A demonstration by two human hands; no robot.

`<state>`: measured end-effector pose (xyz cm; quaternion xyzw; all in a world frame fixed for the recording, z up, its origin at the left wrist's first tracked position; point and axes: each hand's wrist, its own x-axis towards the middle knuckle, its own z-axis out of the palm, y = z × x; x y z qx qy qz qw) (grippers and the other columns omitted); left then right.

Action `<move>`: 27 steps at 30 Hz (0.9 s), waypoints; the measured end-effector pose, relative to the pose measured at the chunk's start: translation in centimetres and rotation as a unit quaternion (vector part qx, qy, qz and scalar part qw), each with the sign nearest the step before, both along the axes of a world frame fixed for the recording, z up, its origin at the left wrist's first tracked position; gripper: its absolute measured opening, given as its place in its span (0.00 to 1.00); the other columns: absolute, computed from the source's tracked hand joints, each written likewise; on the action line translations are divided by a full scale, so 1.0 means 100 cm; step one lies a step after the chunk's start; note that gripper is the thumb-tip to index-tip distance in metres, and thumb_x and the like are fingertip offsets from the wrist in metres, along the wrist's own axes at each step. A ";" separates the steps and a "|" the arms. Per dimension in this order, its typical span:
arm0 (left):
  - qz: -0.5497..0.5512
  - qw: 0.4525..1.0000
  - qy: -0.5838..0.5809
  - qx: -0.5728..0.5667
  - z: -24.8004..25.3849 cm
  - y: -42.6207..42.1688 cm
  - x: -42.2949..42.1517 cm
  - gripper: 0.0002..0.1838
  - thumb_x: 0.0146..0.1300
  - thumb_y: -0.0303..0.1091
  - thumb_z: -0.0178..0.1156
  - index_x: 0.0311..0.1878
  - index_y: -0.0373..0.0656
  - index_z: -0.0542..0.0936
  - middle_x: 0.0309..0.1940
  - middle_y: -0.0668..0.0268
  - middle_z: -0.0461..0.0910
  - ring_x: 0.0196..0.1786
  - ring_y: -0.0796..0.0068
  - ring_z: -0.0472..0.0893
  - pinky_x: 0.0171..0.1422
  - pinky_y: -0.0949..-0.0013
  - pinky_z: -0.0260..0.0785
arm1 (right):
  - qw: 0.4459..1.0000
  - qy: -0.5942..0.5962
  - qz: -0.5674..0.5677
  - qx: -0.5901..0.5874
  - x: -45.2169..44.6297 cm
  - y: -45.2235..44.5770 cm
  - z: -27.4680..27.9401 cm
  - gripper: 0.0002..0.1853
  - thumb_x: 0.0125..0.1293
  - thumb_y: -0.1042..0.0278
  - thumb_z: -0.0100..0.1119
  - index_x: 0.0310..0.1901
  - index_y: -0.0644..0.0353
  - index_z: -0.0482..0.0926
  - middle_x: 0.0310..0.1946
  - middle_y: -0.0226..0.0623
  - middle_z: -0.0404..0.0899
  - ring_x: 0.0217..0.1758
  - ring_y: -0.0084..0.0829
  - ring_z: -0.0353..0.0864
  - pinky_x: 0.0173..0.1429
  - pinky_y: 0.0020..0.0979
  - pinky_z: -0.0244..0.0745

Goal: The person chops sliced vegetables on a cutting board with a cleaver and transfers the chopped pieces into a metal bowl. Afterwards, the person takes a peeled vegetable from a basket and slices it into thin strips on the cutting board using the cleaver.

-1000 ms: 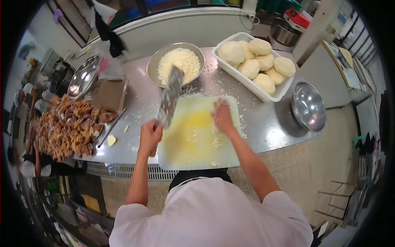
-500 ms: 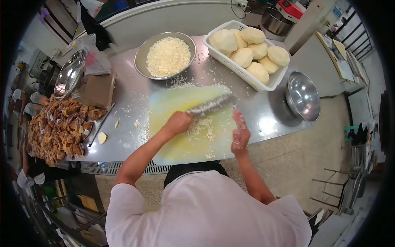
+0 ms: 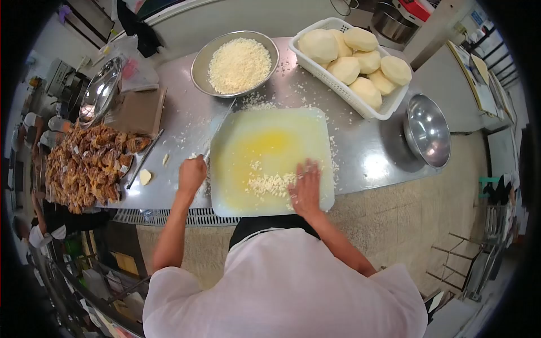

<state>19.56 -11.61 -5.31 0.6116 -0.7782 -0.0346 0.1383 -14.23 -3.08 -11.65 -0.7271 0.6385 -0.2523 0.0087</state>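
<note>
My left hand (image 3: 193,173) is closed round the handle of a knife (image 3: 220,130), whose blade stands edge-on along the left side of the pale cutting board (image 3: 236,158). Fingers spread, my right hand (image 3: 306,187) rests on the board's right part, beside a small heap of chopped white bits (image 3: 270,184). A yellow stain marks the middle of the board. Behind it, a metal bowl (image 3: 197,73) holds a mound of the same chopped bits (image 3: 240,66). More crumbs lie scattered around the board.
A white basket (image 3: 349,100) of peeled pale roots (image 3: 319,46) stands at the back right, an empty metal bowl (image 3: 428,131) at the right edge. Brown pieces (image 3: 84,166) are heaped at the left, near a rod (image 3: 145,159) and a cardboard piece (image 3: 135,111). People (image 3: 40,235) are at far left.
The knife has swung from over the board to its left side with my left hand. My right hand has moved left onto the board beside the bits.
</note>
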 end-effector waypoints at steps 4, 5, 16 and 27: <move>0.055 0.996 0.029 0.060 -0.028 0.069 -0.075 0.14 0.63 0.29 0.51 0.23 0.36 0.79 0.17 0.49 0.77 0.21 0.48 0.79 0.26 0.50 0.71 | 0.961 -0.196 0.171 0.097 0.010 0.011 0.019 0.38 0.66 0.53 0.56 0.70 0.68 0.57 0.68 0.65 0.56 0.75 0.62 0.50 0.77 0.55 0.42; 0.001 0.997 0.031 0.070 -0.028 0.090 -0.091 0.12 0.62 0.27 0.52 0.23 0.36 0.79 0.18 0.49 0.77 0.21 0.48 0.79 0.26 0.50 0.71 | 0.944 -0.248 0.193 0.104 0.007 0.013 0.022 0.41 0.63 0.50 0.60 0.69 0.68 0.57 0.68 0.65 0.57 0.75 0.61 0.49 0.77 0.54 0.41; 0.222 0.787 0.498 0.290 0.015 0.099 -0.022 0.09 0.67 0.33 0.56 0.31 0.42 0.74 0.15 0.71 0.70 0.15 0.81 0.69 0.18 0.73 0.64 | 0.976 -0.096 0.146 0.128 0.027 0.000 0.008 0.47 0.61 0.48 0.62 0.71 0.70 0.50 0.73 0.65 0.44 0.76 0.64 0.42 0.76 0.60 0.36; 0.208 0.717 0.579 0.327 -0.028 0.135 -0.115 0.06 0.70 0.32 0.52 0.41 0.39 0.72 0.17 0.70 0.71 0.15 0.80 0.70 0.18 0.74 0.65 | 0.965 -0.216 0.116 0.095 0.018 0.004 0.006 0.40 0.71 0.45 0.44 0.72 0.70 0.50 0.73 0.60 0.47 0.76 0.62 0.43 0.77 0.57 0.36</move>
